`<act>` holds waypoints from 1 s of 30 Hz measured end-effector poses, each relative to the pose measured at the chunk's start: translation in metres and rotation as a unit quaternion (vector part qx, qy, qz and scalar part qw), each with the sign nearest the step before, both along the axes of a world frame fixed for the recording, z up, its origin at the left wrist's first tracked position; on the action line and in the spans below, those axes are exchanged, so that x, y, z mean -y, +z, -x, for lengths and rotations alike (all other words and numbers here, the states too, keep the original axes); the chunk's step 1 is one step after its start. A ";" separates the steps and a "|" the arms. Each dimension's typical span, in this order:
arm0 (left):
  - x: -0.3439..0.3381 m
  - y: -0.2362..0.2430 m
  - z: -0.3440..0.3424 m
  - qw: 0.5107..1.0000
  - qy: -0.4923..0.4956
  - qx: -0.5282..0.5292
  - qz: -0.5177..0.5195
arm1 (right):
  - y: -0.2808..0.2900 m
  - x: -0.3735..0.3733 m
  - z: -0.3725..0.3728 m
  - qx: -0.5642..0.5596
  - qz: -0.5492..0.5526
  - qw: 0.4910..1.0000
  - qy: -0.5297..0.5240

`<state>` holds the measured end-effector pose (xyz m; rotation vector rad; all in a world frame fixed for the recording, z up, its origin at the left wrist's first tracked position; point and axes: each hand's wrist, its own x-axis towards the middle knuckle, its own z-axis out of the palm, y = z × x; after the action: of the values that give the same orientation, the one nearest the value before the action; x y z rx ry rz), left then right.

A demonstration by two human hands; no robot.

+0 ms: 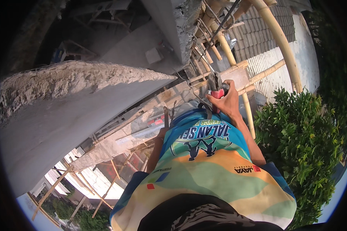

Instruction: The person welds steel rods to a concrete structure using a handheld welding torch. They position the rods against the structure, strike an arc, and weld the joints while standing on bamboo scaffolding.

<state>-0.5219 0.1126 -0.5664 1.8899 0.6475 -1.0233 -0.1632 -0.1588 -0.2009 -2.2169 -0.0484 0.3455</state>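
My right hand (230,101) is in front of my waist, its thumb and fingers closed round a small red and dark thing (217,93). I cannot make out what kind of thing it is. Dark, pointed grey pieces (215,81) stick up just beyond it, and I cannot tell whether they belong to it. My left hand (164,132) is low beside my shirt, with its fingers mostly hidden. A narrow dark upright piece (166,116) shows right above that hand; whether the hand grips it is unclear.
A grey plastered wall (85,104) with a rough broken top (73,77) runs along my left. Bamboo poles (279,36) and dark bent rods (221,27) stand ahead at right. Planks (100,152) lie below, a leafy tree (300,134) is at right, and corrugated roofing (268,67) lies beyond.
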 end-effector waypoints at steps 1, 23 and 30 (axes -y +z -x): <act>0.004 -0.002 0.002 1.000 -0.005 0.001 -0.001 | -0.002 0.001 -0.003 -0.018 -0.012 1.000 0.009; 0.022 -0.025 0.018 0.997 -0.064 0.021 -0.030 | 0.001 -0.032 -0.039 0.282 -0.068 0.956 0.034; 0.032 -0.049 0.018 0.994 -0.090 0.043 -0.034 | 0.029 -0.042 -0.052 0.298 -0.027 0.954 0.021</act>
<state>-0.5400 0.0811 -0.6156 2.0694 0.4747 -1.0379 -0.1117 -0.1168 -0.1718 -2.1922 -0.4245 -0.3091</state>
